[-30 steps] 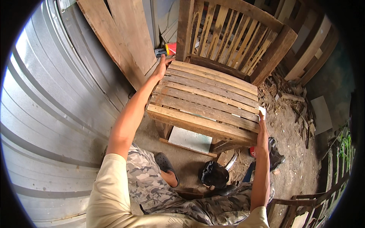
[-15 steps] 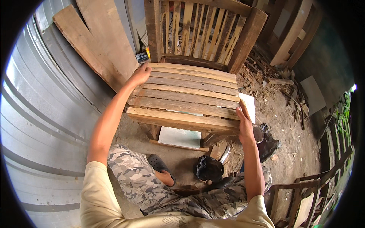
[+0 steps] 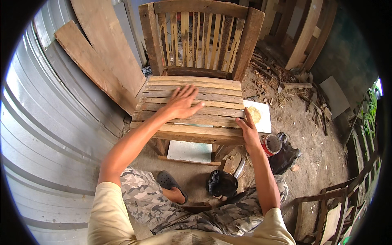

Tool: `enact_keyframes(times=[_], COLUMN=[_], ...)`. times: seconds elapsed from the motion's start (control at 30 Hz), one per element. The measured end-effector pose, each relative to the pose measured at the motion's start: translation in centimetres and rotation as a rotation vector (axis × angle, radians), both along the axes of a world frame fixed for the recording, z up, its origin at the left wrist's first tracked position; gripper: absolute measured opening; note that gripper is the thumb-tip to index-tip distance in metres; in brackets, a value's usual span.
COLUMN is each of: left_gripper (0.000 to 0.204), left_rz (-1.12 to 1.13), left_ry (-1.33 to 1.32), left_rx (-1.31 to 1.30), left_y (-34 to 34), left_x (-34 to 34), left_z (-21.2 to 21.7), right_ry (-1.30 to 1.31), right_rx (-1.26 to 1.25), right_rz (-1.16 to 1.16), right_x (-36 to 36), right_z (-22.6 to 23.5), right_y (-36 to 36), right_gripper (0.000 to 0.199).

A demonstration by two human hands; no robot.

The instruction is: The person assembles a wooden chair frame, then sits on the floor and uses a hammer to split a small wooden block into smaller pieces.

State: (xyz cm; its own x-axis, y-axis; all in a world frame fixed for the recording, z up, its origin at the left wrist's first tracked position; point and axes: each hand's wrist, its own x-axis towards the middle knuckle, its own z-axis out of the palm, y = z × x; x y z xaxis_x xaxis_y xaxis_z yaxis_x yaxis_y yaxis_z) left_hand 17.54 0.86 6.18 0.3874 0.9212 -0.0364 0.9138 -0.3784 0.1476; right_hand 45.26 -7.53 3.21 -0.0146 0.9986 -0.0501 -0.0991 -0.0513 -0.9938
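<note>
The slatted wooden chair (image 3: 185, 133) stands upright on the dusty floor (image 3: 316, 167), directly before the person (image 3: 155, 201), its seat (image 3: 163, 88) on the near side and its backrest (image 3: 248, 45) rising at the far side. The left hand (image 3: 181, 103) lies over the middle of the seat, palm down, fingers spread and thumb held out, with hold of nothing; its outline is slightly blurred. The right hand (image 3: 250, 130) is half open at the seat's front right corner, thumb toward the top and fingers along the side; from where I stand, I cannot tell whether it has firm hold of the wood.

A pale panel (image 3: 189, 151) shows beneath the front edge of the seat. Just beyond the right edge, a white board (image 3: 259, 116) bears a tan patch. A red tin (image 3: 271, 144) sits near the right hand, just beside a crumpled black plastic bag (image 3: 288, 158); an open black container (image 3: 221, 183) sits to the right of a dark shoe (image 3: 167, 181). Left of the chair, long planks (image 3: 87, 65) lean close to a ridged metal sheet (image 3: 53, 155). Right of the backrest, wood scraps (image 3: 300, 85) litter the floor
</note>
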Motion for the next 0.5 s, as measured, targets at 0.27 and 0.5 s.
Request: enact_keyframes(times=[0.27,0.5], left_gripper=[0.080,0.099], left_rz=[-0.098,0.033], left_ry=[-0.508,-0.348], left_rx=[0.256,0.952], left_y=[5.7,19.4], left_x=[9.8,14.0], left_z=[11.2,21.7], right_ry=[-0.037,-0.063], right_rx=[0.126,0.243], right_rz=[-0.020,-0.009], right_x=[0.8,-0.4], right_z=[-2.4,-2.9], right_y=[1.0,1.5], right_gripper=[0.070,0.069])
